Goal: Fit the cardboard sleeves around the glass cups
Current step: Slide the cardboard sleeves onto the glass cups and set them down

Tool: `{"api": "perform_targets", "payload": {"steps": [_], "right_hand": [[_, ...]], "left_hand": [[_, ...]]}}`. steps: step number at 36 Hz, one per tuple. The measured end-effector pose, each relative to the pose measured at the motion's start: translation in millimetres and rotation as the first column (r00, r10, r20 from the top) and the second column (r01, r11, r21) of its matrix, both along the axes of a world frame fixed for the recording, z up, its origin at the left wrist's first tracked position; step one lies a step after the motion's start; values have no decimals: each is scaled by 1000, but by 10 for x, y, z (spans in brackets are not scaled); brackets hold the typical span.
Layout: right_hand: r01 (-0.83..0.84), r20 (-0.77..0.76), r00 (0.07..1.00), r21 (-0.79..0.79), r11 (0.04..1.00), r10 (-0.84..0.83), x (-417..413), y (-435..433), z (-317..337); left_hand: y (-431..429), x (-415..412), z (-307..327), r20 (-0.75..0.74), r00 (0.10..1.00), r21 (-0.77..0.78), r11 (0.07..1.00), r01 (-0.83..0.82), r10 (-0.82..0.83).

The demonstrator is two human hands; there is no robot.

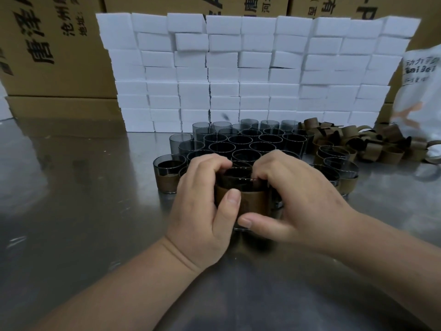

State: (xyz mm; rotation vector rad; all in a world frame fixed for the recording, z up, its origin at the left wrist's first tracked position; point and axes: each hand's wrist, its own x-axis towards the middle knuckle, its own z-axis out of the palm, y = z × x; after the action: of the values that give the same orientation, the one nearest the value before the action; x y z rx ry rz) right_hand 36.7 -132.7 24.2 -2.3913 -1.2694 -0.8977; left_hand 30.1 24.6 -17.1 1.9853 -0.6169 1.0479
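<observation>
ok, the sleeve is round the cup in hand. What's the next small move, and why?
Probably let go and park it beside the sleeved cup on the left. The left hand and right hand both grip the glass cup. The cardboard sleeve already wraps its middle, with glass showing above and below, much like that finished one. Seating looks done, though the far side is hidden.

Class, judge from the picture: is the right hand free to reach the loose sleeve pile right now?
Probably not yet: the right hand and left hand both grip the cup being sleeved. Once released, only low sleeved cups stand before the sleeve pile.
</observation>
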Motion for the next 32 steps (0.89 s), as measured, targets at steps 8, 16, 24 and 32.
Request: {"api": "perform_targets", "payload": {"steps": [8, 16, 24, 32], "right_hand": [[43, 106, 993, -6, 999, -42, 27, -44, 95], [275, 85, 952, 170, 946, -292, 323, -312, 259], [559, -52, 815, 330, 761, -577, 694, -680, 286], [684, -166, 729, 211, 699, -663, 925, -843, 37]], "left_hand": [[5, 13, -25, -16, 997, -44, 997, 70, -70], [-25, 42, -26, -258, 960, 59, 993, -101, 113], [-31, 112, -62, -332, 909, 197, 961, -193, 251], [-28, 147, -90, -298, 915, 216, 953, -213, 272]]}}
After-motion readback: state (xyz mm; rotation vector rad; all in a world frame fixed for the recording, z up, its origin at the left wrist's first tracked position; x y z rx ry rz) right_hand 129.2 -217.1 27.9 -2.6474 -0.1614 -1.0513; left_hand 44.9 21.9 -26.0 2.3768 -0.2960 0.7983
